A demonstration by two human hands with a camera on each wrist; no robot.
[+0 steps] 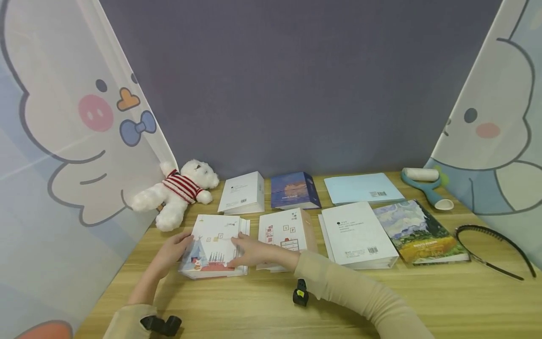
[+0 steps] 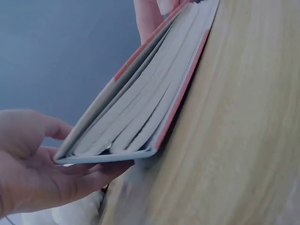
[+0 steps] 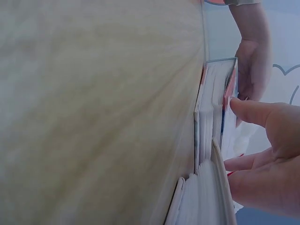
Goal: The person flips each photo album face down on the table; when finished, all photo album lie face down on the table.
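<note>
Left hand: the left hand [image 1: 169,254] lies at the left edge of the illustrated book [image 1: 214,246], fingers nearly straight and slipped under its cover edge, thumb alongside; it props the edge up and is not wrapped around it.
Right hand: the right hand [image 1: 254,253] rests flat on the book's right side, fingers fairly straight, pressing the cover near the spine.
Position: the book lies on the wooden counter [image 1: 262,306] between both hands, its left edge tilted up off the wood.
Handling: probably a light, thin hardback; stiff boards, loose pages that fan apart, smooth cover that may slide. The long edges look like the best place to hold.
Look: white cover with a small tent, trees and a red base strip; red-edged boards.
Just right of the hands: a second similar white book [image 1: 285,233], touching or overlapping the first.
Beyond the hands: a white teddy bear [image 1: 178,190] in a striped jumper.
</note>
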